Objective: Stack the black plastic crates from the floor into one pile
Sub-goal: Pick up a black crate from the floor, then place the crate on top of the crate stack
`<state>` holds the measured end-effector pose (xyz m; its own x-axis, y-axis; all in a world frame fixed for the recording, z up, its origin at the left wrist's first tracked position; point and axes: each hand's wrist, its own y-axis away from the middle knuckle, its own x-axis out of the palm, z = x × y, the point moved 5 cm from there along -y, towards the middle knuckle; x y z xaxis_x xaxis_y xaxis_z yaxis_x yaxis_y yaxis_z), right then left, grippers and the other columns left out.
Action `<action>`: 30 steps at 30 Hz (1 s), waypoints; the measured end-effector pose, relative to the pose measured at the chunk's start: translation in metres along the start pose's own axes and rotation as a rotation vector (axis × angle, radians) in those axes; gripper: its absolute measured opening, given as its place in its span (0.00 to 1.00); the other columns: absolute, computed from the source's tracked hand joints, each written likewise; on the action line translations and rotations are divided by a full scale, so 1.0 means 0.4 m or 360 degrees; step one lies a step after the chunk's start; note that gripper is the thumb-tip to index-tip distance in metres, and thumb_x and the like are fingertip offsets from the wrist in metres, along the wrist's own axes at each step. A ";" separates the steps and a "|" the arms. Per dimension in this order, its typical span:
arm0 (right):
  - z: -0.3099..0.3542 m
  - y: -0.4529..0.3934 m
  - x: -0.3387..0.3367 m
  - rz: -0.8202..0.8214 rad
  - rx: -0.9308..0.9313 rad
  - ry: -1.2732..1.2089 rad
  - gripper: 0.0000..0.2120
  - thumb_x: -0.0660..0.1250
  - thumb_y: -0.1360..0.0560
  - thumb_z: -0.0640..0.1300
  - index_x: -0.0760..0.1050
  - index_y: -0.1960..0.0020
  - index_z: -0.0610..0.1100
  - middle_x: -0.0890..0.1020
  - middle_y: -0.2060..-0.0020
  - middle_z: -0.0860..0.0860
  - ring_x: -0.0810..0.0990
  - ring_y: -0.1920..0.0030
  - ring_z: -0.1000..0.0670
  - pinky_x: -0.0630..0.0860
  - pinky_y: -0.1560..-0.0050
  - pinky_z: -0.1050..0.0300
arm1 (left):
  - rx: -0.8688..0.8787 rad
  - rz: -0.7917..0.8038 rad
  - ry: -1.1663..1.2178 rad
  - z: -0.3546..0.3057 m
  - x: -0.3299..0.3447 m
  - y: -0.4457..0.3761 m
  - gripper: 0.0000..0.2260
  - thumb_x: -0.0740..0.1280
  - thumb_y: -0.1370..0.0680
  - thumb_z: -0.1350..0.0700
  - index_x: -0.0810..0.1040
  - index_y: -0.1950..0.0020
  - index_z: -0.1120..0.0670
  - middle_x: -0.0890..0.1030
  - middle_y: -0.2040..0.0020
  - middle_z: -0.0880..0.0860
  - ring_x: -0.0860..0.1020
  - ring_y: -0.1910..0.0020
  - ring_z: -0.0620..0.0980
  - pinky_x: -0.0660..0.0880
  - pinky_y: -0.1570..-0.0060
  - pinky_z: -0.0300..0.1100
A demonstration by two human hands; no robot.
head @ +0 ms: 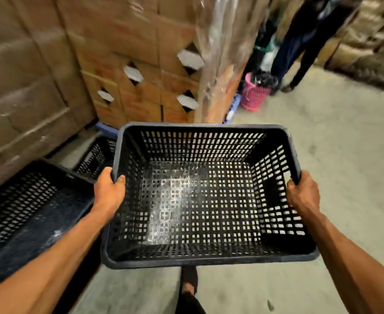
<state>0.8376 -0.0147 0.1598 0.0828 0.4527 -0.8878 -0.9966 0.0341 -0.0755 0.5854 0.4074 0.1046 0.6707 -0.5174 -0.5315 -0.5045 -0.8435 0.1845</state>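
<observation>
Here, left hand point(109, 191) and right hand point(302, 196) clamp the rims of 1 empty black perforated plastic crate point(200, 200); misaligned lowering onto the neighbouring black crate point(27, 211) risks jamming.

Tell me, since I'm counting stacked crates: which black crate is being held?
The middle crate, gripped at its side rims by the left hand and right hand; the others sit lower left.

The held crate point(200, 196) sits between the left hand point(109, 191) and right hand point(302, 196), above the floor point(345, 155), with two more crates point(27, 211) at its left and stacked cartons point(136, 64) behind.
</observation>
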 end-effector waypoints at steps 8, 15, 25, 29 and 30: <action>0.462 0.083 -0.070 0.0156 -0.0483 -0.0070 0.14 0.61 0.27 0.39 0.71 0.42 0.38 0.79 0.48 0.31 0.79 0.48 0.33 0.75 0.49 0.45 | -0.0111 -0.0565 0.0106 -0.009 -0.499 0.116 0.10 0.65 0.23 0.58 0.72 0.45 0.61 0.81 0.50 0.66 0.79 0.50 0.64 0.76 0.49 0.55; 0.905 0.224 0.100 0.0418 -0.1032 -0.0211 0.11 0.63 0.25 0.43 0.70 0.46 0.38 0.79 0.50 0.31 0.79 0.49 0.33 0.74 0.52 0.45 | -0.0288 -0.1014 0.0181 0.178 -0.832 0.164 0.06 0.65 0.23 0.59 0.70 0.50 0.60 0.81 0.51 0.67 0.80 0.52 0.66 0.76 0.50 0.58; 1.409 0.416 0.461 0.0994 -0.1555 -0.0035 0.07 0.60 0.22 0.44 0.67 0.49 0.40 0.79 0.53 0.38 0.78 0.53 0.36 0.77 0.57 0.46 | -0.0741 -0.1528 0.0343 0.465 -1.021 0.169 0.11 0.65 0.23 0.61 0.67 0.60 0.49 0.79 0.65 0.57 0.75 0.75 0.51 0.74 0.71 0.45; 1.538 0.486 0.543 0.1113 -0.1763 0.0084 0.12 0.60 0.22 0.42 0.68 0.41 0.37 0.78 0.49 0.37 0.78 0.49 0.36 0.77 0.53 0.45 | -0.0842 -0.1667 0.0414 0.524 -1.029 0.205 0.07 0.64 0.23 0.64 0.70 0.55 0.52 0.78 0.63 0.60 0.75 0.69 0.53 0.75 0.64 0.52; 1.556 0.506 0.556 0.1133 -0.1809 0.0136 0.14 0.60 0.22 0.41 0.67 0.39 0.36 0.78 0.47 0.36 0.77 0.48 0.36 0.76 0.53 0.45 | -0.0864 -0.1702 0.0408 0.535 -1.028 0.215 0.06 0.64 0.23 0.64 0.70 0.54 0.53 0.77 0.62 0.60 0.74 0.67 0.53 0.75 0.62 0.54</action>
<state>0.6517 0.6475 0.2298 -0.4067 0.0042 -0.9136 -0.2701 -0.9558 0.1158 0.1498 0.5784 0.1618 0.7265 0.5104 -0.4601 0.6165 -0.7799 0.1082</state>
